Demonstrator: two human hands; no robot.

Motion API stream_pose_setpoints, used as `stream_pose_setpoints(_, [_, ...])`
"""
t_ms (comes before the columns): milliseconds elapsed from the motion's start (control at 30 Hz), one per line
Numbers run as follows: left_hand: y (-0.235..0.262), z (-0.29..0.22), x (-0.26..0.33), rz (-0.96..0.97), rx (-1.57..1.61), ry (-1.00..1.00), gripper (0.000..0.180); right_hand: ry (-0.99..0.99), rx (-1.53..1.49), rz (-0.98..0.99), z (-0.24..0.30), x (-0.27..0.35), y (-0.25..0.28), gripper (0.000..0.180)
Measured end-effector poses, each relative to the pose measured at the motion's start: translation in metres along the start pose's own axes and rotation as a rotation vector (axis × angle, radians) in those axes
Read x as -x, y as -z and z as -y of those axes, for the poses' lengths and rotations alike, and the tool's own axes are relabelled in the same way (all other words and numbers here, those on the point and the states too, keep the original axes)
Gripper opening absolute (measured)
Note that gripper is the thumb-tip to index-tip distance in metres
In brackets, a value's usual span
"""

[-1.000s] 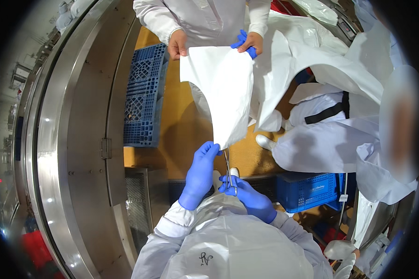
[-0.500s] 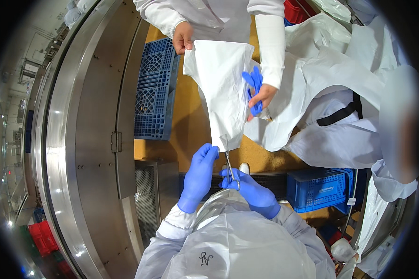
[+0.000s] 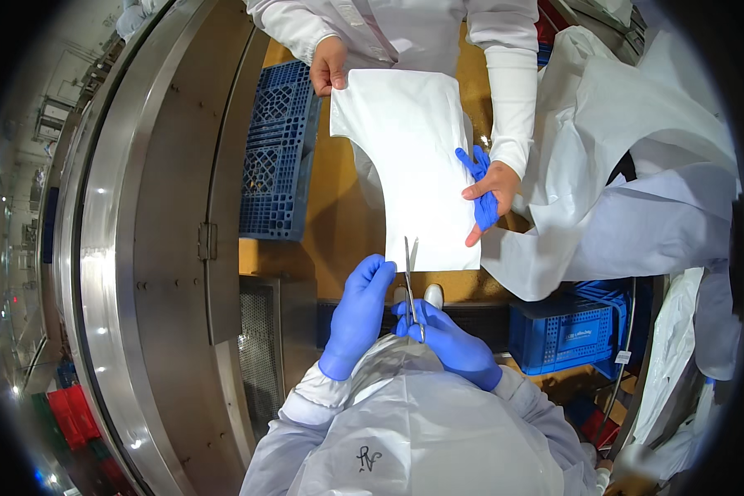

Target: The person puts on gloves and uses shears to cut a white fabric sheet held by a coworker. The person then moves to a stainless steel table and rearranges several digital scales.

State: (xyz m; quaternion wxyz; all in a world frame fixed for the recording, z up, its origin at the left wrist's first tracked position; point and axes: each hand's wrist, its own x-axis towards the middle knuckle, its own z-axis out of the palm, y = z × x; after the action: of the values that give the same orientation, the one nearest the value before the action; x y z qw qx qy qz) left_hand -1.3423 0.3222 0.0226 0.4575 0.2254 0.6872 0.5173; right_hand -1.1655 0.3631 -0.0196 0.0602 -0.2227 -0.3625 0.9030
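A white plastic sheet (image 3: 422, 165), curved in along its left side, is stretched between me and a person facing me. My left hand (image 3: 355, 314), in a blue glove, pinches its near left corner. In my gloved right hand (image 3: 455, 343) is a pair of metal scissors (image 3: 410, 285), fingers around the handles. The blades point away from me and lie apart at the sheet's near edge; whether they have cut into it is unclear. One hand (image 3: 329, 64) of the other person grips the far left corner. Their other hand (image 3: 498, 186) holds blue gloves (image 3: 486, 208) by the right edge.
A steel machine casing (image 3: 174, 182) runs along the left, with a blue plastic pallet (image 3: 277, 149) beside it. White plastic garments (image 3: 645, 198) hang or are worn at the right. Below them stands a blue crate (image 3: 558, 335). The floor (image 3: 339, 215) is yellow-brown.
The sheet has been spread wider, its near right corner shifting right. The other person's glove-holding hand moved right and nearer me. White garments at the right shifted. My hands stay almost in place.
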Motion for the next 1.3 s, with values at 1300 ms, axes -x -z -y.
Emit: stream_pose_setpoints(1300, [0.016, 0.006, 0.012, 0.147, 0.090, -0.105, 0.027, 0.061, 0.044, -0.130, 0.023, 0.005, -0.052, 0.028])
